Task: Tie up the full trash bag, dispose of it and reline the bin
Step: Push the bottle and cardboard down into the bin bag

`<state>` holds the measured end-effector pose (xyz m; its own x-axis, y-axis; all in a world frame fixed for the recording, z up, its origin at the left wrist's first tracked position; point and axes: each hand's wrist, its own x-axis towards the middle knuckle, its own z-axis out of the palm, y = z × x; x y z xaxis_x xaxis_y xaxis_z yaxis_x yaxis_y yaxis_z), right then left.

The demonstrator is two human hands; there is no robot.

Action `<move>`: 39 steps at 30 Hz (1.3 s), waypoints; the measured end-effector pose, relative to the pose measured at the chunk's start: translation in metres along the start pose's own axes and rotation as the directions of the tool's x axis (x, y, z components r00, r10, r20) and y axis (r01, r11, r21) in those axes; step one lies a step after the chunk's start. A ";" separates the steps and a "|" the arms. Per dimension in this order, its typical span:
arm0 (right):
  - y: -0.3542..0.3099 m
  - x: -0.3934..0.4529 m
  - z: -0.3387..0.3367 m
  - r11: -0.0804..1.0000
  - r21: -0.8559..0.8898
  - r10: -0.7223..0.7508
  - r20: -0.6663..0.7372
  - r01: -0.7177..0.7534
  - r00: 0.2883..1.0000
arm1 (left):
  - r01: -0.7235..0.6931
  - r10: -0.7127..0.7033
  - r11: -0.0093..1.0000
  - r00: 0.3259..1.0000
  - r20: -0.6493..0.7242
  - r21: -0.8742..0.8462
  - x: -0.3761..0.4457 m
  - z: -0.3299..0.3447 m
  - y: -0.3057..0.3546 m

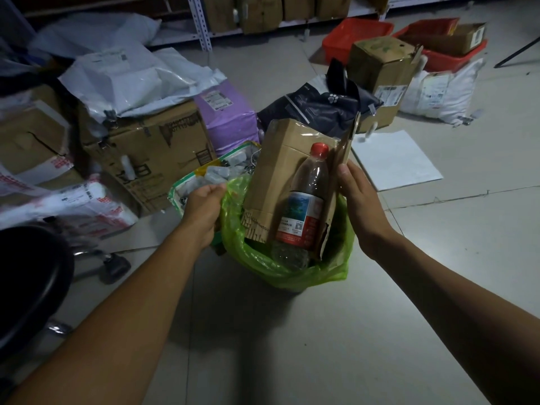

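Trash bag (257, 267) — green, lining the bin at centre floor, untied: left hand (204, 206) pinches its rim at 9 o'clock, right hand (359, 200) grips protruding cardboard (280, 171) at 3 o'clock — tying looks just begun; next, press contents down, gather rim.

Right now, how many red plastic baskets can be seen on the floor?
2. One red basket sits by the shelf at upper right; the second red basket, further right, holds a cardboard box. Others may be hidden behind the parcels.
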<state>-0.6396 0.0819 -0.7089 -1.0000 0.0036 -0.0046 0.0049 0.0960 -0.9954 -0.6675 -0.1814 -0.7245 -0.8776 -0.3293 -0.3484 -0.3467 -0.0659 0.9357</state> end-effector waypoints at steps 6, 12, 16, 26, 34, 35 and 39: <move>0.000 -0.001 0.002 0.999 -0.028 0.037 -0.001 -0.037 0.999 | -0.160 0.170 0.985 0.972 0.161 -0.070 -0.015 0.009 0.013; -0.006 -0.003 0.007 0.995 -0.065 0.067 -0.031 -0.069 0.997 | -0.156 0.221 0.962 0.928 0.302 -0.224 -0.033 0.030 0.036; -0.009 -0.003 0.015 0.993 -0.100 0.050 -0.041 -0.054 0.998 | -0.227 0.246 0.969 0.902 0.355 -0.096 -0.046 0.048 0.040; -0.008 -0.006 0.007 0.961 -0.246 -0.109 0.085 0.127 0.990 | -0.448 0.309 0.853 0.848 0.432 0.269 -0.060 0.066 0.041; 0.007 -0.009 -0.017 0.927 -0.180 0.334 0.002 -0.329 0.942 | -0.449 0.292 0.838 0.849 0.441 0.311 -0.060 0.077 0.041; 0.009 -0.012 -0.020 0.904 -0.142 0.413 0.048 -0.403 0.909 | -0.451 0.295 0.837 0.849 0.438 0.309 -0.060 0.077 0.040; 0.014 -0.014 -0.027 0.844 -0.146 0.530 0.086 -0.516 0.844 | -0.468 0.308 0.825 0.842 0.444 0.316 -0.058 0.074 0.041</move>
<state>-0.6251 0.1100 -0.7203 -0.8412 -0.0319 -0.5398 0.5201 0.2249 -0.8239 -0.6554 -0.0956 -0.6705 -0.9922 0.1206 -0.0304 0.0202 0.3970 0.9176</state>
